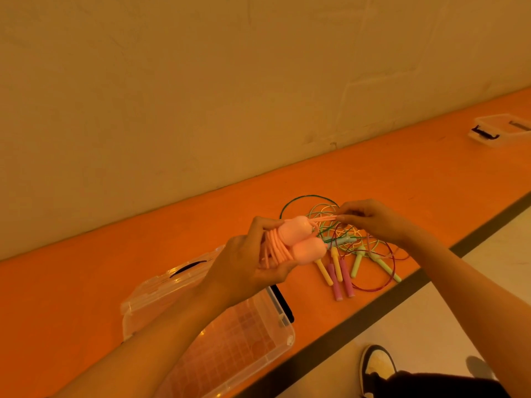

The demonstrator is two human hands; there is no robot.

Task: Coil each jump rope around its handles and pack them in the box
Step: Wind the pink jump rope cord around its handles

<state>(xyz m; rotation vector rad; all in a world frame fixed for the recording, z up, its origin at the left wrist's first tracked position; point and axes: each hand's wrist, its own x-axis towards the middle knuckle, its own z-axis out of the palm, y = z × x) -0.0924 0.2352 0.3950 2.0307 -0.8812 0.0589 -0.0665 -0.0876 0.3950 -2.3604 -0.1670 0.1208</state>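
pink jump rope handles (298, 239) gripped in left hand (244, 262); right hand (373, 222) pinches cord (324, 218); clear box (280, 344) below.

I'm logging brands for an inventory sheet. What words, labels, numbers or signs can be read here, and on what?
No readable text anywhere.
The pink jump rope in the left hand: plain handles, no print.
The clear box: only a grid pattern, no label.
The far box: too small to tell.
The shoe: no legible mark.
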